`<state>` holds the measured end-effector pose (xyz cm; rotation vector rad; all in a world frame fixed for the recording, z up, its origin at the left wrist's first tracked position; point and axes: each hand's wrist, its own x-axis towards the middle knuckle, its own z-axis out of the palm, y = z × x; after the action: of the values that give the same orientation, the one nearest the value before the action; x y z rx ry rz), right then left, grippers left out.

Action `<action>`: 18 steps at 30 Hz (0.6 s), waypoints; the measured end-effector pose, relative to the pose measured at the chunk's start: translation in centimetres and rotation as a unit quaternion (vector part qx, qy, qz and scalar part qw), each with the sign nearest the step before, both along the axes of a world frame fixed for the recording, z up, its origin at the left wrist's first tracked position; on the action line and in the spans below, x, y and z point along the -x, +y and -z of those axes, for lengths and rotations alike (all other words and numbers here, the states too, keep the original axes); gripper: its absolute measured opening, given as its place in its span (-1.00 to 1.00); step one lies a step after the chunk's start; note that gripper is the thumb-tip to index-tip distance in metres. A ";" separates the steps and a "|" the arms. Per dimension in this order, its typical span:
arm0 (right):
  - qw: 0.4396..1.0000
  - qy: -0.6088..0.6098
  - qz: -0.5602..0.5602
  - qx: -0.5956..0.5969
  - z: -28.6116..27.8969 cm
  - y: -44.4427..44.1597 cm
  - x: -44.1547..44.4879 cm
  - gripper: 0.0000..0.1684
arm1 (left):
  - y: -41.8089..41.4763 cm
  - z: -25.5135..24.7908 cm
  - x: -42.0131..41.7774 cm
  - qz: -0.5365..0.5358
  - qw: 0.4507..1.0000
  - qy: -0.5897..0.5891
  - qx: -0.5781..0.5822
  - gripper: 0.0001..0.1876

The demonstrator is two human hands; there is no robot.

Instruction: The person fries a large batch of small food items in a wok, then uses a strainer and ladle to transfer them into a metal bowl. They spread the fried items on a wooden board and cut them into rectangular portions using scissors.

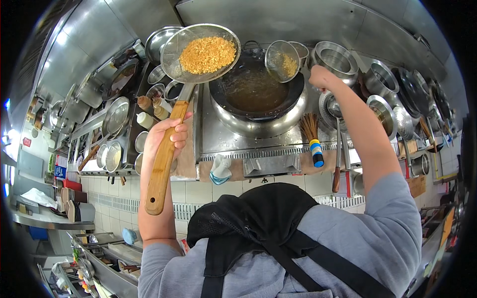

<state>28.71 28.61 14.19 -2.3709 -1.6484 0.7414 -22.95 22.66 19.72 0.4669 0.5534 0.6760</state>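
Observation:
My left hand (173, 136) grips the flat wooden handle of a large round mesh strainer (171, 63), which is raised left of the wok. Golden fried crumbs (208, 55) lie heaped in its mesh. My right hand (322, 78) is curled into a fist right of a smaller mesh strainer (275, 56); whether it holds that strainer's handle is not clear. The smaller strainer sits tilted at the wok's far right rim, with some golden bits (288, 65) in it. Between my hands, a black wok (257, 91) holds bubbling brownish oil over a steel burner ring (257, 128).
A bamboo brush (312, 139) and a wooden-handled ladle (337, 149) lie right of the wok. Steel pots (333, 61) stand behind my right hand. Squeeze bottles (145, 120) and metal bowls (113, 156) are at the left. A folded cloth (220, 169) lies at the front edge.

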 end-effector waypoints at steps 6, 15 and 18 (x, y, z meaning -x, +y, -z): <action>0.974 0.224 0.041 -0.002 4.7 1.7 1.7 -0.70 | -0.5 -0.3 0.0 -0.002 1.000 -0.007 0.006 -0.57; 0.929 0.371 -0.004 0.007 7.4 0.8 5.2 -0.83 | -0.3 -0.3 -0.1 -0.011 1.000 0.000 -0.009 -0.56; 0.919 0.393 -0.027 0.024 7.2 -0.8 5.9 -0.91 | 0.0 -0.3 -0.1 -0.004 1.000 -0.009 -0.003 -0.57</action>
<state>22.84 27.84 7.04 -1.6694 -1.3257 1.4987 -22.81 22.67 20.03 0.4644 0.5364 0.6896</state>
